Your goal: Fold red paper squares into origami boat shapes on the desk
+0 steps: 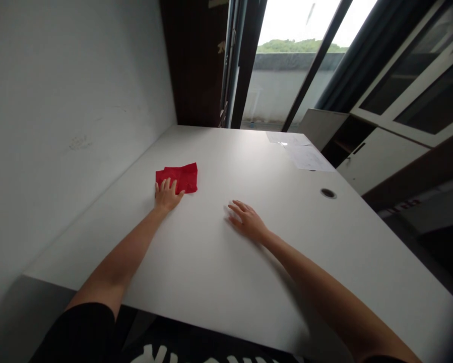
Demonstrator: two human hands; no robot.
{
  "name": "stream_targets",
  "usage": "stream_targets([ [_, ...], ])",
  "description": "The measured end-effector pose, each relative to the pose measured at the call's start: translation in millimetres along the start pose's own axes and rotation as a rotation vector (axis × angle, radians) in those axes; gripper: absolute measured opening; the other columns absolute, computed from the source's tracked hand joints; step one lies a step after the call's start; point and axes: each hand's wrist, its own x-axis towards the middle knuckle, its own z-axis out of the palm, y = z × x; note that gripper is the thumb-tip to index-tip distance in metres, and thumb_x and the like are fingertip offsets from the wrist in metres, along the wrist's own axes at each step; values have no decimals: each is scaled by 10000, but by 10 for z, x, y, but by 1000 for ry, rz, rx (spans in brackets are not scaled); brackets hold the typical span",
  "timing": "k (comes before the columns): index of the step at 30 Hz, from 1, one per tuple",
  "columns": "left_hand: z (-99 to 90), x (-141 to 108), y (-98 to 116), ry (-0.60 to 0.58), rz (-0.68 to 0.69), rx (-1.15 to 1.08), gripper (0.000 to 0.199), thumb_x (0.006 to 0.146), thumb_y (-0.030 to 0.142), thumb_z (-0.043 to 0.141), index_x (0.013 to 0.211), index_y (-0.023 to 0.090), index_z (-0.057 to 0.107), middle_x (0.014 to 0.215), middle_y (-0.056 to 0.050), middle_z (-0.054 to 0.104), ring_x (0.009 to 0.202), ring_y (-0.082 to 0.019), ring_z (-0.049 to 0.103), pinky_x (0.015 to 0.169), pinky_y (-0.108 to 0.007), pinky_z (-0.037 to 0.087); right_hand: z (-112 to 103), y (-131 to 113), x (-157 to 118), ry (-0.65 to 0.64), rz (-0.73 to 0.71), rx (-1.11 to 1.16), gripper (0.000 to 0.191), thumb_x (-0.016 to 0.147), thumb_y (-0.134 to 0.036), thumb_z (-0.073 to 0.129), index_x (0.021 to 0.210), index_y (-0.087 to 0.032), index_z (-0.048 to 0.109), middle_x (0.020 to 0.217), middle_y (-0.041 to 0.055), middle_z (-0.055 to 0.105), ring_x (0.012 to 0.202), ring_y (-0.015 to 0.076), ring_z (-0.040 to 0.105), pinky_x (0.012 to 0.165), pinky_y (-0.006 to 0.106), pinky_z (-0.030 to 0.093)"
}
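Red cloth (187, 178) at my 11 o'clock looks light, limp, best pinched at its 2 o'clock corner; left hand (168, 195) splayed on it, ungripped, right hand (247, 219) loosely spread, empty.

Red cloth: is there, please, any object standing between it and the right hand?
Nothing visible stands between the right hand and the red cloth; the gap shows white tabletop. The left hand lies over the cloth's near left part.
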Motion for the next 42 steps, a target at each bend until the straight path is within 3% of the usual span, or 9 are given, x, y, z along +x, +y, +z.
stream_targets([
  [2,-36,-164,102,38,207,-38,711,996,599,357,1561,170,397,1666,-139,293,1559,-313,209,1282,-534,99,-83,33,-213,-57,-2,-47,641,1011,-597,426,1558,-264,420,1646,105,341,1534,298,294,1251,531,266],
  [6,-70,-585,408,-102,579,-97,776,989,658,370,1612,202,288,1698,-102,213,1581,-269,155,1287,-481,122,-97,41,-459,-105,48,-81,802,964,-707,413,1620,-261,293,1685,108,215,1570,306,164,1271,540,201],
  [8,-55,-727,515,-163,659,-97,826,975,683,384,1629,201,238,1704,-110,183,1586,-269,130,1289,-477,100,-64,30,-495,-98,58,-85,826,953,-724,415,1620,-251,295,1687,106,198,1571,313,146,1276,547,176],
  [16,82,-764,538,-251,652,-72,884,952,736,361,1637,196,215,1705,-111,166,1591,-271,104,1287,-462,70,-10,39,-495,-119,69,-83,845,950,-741,394,1617,-230,301,1691,107,173,1572,309,144,1284,531,133],
  [27,46,-785,525,-279,635,-71,817,976,698,349,1636,236,217,1715,-81,139,1592,-258,100,1285,-448,65,22,54,-496,-118,38,-94,812,961,-721,381,1629,-276,256,1692,69,179,1574,285,139,1285,538,131],
  [31,15,-804,517,-221,619,-111,728,984,624,419,1601,251,320,1690,-71,254,1565,-267,201,1277,-459,133,24,64,-482,-92,40,-88,767,963,-680,435,1601,-267,338,1678,88,250,1565,294,199,1277,531,160],
  [36,-40,-751,376,39,342,-198,327,975,363,496,1202,232,691,1282,-102,652,1217,-270,564,1085,-428,426,68,-14,-46,51,155,39,436,993,-450,505,1358,-252,639,1391,107,637,1302,280,564,1128,448,414],
  [38,-47,-716,285,122,209,-176,249,950,326,522,1056,219,721,1129,-117,669,1113,-288,583,1005,-439,462,158,-122,314,84,189,135,382,989,-372,512,1308,-226,664,1235,96,716,1155,251,636,1042,393,469],
  [42,-38,-671,155,204,103,-86,280,903,319,587,1130,197,698,1181,-143,634,1145,-327,554,999,-477,449,441,-443,1153,104,181,275,405,948,-370,599,1323,-228,649,1200,74,736,1130,251,641,1008,369,474],
])
